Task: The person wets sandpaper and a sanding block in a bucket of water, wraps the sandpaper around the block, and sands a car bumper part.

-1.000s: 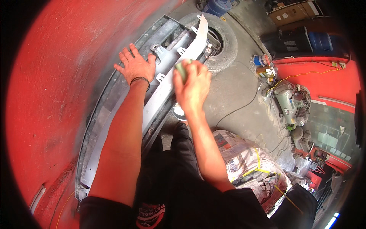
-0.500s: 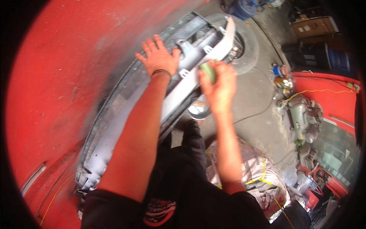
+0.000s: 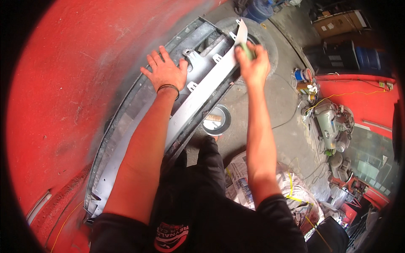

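A long white trim strip (image 3: pixel 205 87) with several clip tabs along its edge lies lengthwise on a large dusty grey-black vehicle panel (image 3: pixel 195 33). My right hand (image 3: pixel 257 69) grips a green sanding pad (image 3: pixel 247 52) and presses it against the strip close to its far, pointed end. Flat on the panel, to the left of the strip, rests my left hand (image 3: pixel 166 75), its fingers spread and nothing in it. A dark band circles that wrist. The right fingers partly hide the pad and the strip's edge.
On the floor below the panel stands a round basin (image 3: pixel 225 126) with a brown piece inside. A tire (image 3: pixel 270 63) lies under the far end. Red wall (image 3: pixel 76 76) borders the left. Paper-covered bundle (image 3: pixel 240 179), paint can (image 3: pixel 302 75) and compressor-like machine (image 3: pixel 331 122) are at right.
My right hand has slid the green pad farther along the strip toward its far tip. My left hand stays flat on the panel. The whole view has shifted slightly.
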`<state>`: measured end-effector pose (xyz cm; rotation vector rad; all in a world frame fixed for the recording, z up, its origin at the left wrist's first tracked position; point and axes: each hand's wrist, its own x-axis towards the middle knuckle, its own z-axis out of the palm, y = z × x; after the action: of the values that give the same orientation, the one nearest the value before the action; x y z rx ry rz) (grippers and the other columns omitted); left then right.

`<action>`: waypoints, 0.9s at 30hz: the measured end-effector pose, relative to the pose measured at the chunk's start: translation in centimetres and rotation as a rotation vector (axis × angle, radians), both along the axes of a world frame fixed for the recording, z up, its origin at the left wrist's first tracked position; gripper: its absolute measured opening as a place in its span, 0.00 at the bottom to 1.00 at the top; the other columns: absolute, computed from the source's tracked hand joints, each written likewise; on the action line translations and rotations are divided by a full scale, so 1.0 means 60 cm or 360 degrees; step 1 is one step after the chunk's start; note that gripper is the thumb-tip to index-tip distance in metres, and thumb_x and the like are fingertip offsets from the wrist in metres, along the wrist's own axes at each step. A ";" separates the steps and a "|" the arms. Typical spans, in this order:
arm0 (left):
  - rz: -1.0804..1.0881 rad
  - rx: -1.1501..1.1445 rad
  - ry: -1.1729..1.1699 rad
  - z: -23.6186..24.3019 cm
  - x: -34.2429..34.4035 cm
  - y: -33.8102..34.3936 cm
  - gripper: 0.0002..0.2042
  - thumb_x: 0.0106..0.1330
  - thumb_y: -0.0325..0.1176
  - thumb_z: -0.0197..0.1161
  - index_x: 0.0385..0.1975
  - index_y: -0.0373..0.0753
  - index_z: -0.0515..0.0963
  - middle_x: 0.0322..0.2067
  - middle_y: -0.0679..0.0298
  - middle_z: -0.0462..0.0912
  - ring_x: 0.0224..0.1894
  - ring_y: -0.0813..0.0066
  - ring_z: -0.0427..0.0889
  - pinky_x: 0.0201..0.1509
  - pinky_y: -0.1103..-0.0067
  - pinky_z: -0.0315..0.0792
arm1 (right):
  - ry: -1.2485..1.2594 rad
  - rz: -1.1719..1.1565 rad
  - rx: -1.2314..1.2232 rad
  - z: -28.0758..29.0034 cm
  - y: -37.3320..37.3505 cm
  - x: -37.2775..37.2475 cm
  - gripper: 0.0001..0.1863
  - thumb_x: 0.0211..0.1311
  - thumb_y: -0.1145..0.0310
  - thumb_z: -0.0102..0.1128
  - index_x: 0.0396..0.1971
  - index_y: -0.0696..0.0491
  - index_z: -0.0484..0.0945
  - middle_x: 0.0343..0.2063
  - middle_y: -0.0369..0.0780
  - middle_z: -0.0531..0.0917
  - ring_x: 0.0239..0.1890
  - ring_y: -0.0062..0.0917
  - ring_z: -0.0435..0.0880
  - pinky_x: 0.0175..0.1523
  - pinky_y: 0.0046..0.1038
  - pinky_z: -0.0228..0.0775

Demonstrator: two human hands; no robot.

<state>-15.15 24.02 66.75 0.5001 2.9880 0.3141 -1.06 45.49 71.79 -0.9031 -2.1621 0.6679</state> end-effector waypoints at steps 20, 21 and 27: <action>0.0084 -0.0037 0.0147 -0.016 -0.011 -0.014 0.45 0.75 0.58 0.59 0.87 0.42 0.55 0.84 0.50 0.59 0.87 0.50 0.54 0.85 0.35 0.44 | 0.0005 0.0601 0.0008 -0.031 0.111 -0.019 0.24 0.66 0.57 0.80 0.58 0.53 0.91 0.57 0.49 0.90 0.59 0.45 0.87 0.67 0.46 0.75; 0.0061 -0.0048 0.0152 -0.017 -0.008 -0.019 0.45 0.75 0.58 0.60 0.87 0.43 0.56 0.84 0.50 0.60 0.87 0.51 0.54 0.85 0.36 0.44 | -0.0034 0.0717 0.0001 -0.001 0.098 -0.006 0.24 0.67 0.59 0.80 0.58 0.53 0.90 0.59 0.48 0.90 0.59 0.44 0.87 0.68 0.45 0.75; 0.0040 0.0045 0.0211 -0.016 -0.013 -0.013 0.45 0.71 0.57 0.64 0.85 0.43 0.59 0.83 0.51 0.64 0.86 0.52 0.57 0.85 0.38 0.45 | -0.0038 0.0937 0.0117 -0.026 0.238 -0.104 0.22 0.70 0.60 0.77 0.61 0.49 0.89 0.59 0.48 0.89 0.59 0.46 0.85 0.66 0.45 0.74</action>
<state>-15.92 23.23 65.80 0.5060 3.1243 0.3388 -7.30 59.74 70.22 -0.2209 -2.4685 0.8455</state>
